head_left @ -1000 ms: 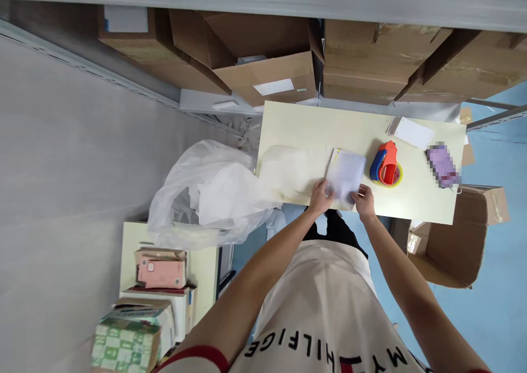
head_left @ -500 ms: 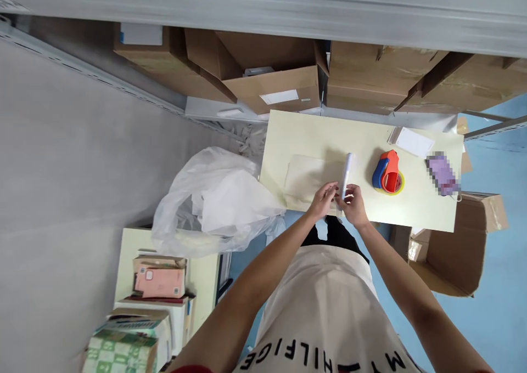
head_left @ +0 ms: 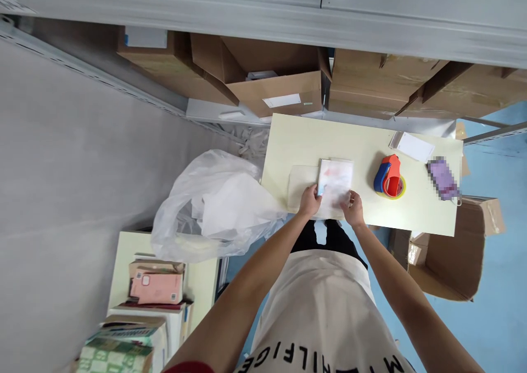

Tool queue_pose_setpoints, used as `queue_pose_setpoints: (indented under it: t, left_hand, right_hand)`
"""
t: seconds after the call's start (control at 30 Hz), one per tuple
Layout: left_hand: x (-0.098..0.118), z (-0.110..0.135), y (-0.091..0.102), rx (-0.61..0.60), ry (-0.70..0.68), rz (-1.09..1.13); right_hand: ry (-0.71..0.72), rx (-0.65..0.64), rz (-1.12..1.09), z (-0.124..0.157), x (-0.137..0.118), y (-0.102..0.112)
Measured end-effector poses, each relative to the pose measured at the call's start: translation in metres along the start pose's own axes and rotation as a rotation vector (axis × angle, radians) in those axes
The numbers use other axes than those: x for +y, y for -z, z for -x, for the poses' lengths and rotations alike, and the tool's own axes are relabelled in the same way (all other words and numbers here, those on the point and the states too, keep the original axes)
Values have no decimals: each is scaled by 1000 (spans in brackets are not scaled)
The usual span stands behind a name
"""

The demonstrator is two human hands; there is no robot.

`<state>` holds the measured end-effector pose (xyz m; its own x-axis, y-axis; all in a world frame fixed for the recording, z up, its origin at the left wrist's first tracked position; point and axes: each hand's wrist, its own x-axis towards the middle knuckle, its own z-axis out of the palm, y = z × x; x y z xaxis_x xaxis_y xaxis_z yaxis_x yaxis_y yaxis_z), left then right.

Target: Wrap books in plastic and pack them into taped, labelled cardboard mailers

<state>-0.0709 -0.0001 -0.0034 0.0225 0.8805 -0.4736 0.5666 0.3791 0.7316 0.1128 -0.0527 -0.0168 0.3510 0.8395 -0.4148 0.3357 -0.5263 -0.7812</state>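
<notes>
Okay, left hand (head_left: 310,201) has the flat wrapped packet (head_left: 335,176) pinched at its lower left edge, thumb on top, fingers mostly hidden. Right hand (head_left: 353,208) is at the lower right corner, fingers curled in around the edge, closed on the packet as well; exact finger placement too small to read. Packet is whitish, reddish and light blue patches showing, print unreadable, looks like clear film around it. It sits between both hands at the near edge of the cream table (head_left: 420,208), overlapping the pale flat sheet (head_left: 298,184) to its left; can't tell whether it rests on that or is lifted slightly. Right of the packet, apart from it: red and blue tape dispenser (head_left: 388,174) with a yellowish roll. Farther right, white card stack (head_left: 415,146) near the back edge, then a pixelated purple object (head_left: 443,178) by the right end. Big translucent plastic bag (head_left: 175,233) bulges up against the table's left side, white material inside. Cardboard boxes (head_left: 366,79) line the shelf behind the table; one open box (head_left: 278,94) carries a white label. Another open carton (head_left: 455,255) is below the table's right end. Lower left, books (head_left: 158,289) piled on a second cream surface (head_left: 201,285).
</notes>
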Motion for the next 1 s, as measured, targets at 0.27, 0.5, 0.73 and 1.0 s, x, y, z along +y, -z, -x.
queue_pose_setpoints:
  t: [0.27, 0.5, 0.73, 1.0]
  left_hand:
    - [-8, 21, -12, 34, -12, -52]
    - [11, 10, -29, 0, -10, 62]
    - [48, 3, -20, -143, -74, 252]
    - [32, 12, 33, 27, -21, 567]
  right_hand:
    - [-111, 41, -79, -6, -9, -1]
    - [-107, 10, -94, -5, -46, 19]
    - [106, 44, 22, 13, -88, 27]
    - [223, -199, 61, 25, -93, -34]
